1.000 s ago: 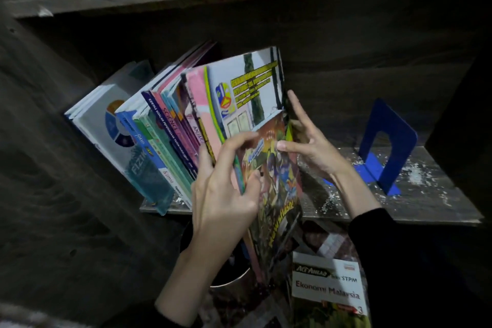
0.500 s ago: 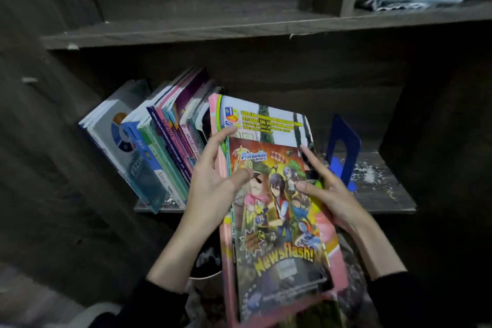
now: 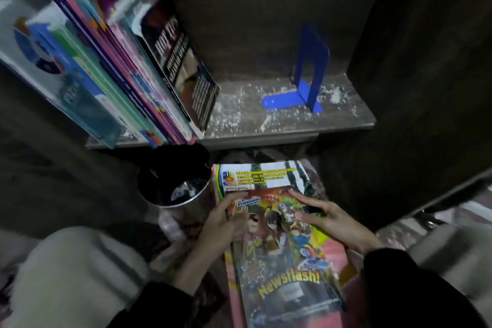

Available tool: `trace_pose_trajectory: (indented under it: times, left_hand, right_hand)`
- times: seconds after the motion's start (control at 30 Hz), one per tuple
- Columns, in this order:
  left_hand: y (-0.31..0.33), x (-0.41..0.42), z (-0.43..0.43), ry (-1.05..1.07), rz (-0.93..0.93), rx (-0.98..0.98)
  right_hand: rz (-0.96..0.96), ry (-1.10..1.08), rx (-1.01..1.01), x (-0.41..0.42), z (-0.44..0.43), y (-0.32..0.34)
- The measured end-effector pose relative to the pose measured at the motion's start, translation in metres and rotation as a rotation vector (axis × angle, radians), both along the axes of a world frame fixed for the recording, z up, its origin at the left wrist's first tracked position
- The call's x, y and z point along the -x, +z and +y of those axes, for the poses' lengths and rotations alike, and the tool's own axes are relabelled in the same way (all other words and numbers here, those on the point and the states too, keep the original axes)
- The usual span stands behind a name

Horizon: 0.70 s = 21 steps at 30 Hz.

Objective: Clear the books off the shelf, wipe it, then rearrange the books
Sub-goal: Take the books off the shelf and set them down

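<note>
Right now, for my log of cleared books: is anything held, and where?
The left hand grips the Newsflash comic stack by its left edge, near the top; the right hand lies flat on the cover.

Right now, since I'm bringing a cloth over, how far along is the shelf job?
Done: part of the shelf is cleared. In hand: the left hand grips the Newsflash comic by its edge, the right hand lies flat on it, below the shelf. Left: the leaning books and blue bookend to remove, white dust to wipe, then rearranging.
</note>
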<state>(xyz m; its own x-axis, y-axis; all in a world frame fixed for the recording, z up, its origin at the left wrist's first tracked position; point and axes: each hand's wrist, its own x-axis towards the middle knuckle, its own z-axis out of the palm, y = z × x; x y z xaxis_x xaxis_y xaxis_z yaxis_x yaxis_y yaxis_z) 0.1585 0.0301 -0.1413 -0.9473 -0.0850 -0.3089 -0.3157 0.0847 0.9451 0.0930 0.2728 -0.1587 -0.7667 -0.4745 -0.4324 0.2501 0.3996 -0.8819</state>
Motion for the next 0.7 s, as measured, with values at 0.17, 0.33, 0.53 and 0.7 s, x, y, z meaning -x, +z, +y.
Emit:
trace_pose_trajectory:
  times: [0.17,0.33,0.53,0.7]
  left_hand:
    - [-0.078,0.011,0.006,-0.018,-0.287,-0.042]
    - [-0.135,0.037,0.010,-0.063,-0.303,-0.054]
    - [-0.189,0.077,0.005,-0.091,-0.177,0.015]
    - [-0.222,0.117,0.006,-0.113,-0.107,0.086]
  right_hand:
    - [-0.211,-0.006,-0.105,0.009,-0.003,-0.055]
    - [-0.196,-0.025,-0.143,0.037,-0.013,-0.105]
    - [-0.164,-0.123,-0.120,0.066,-0.021,-0.150]
    - [-0.080,-0.140,-0.187,0.091,-0.022,-0.177]
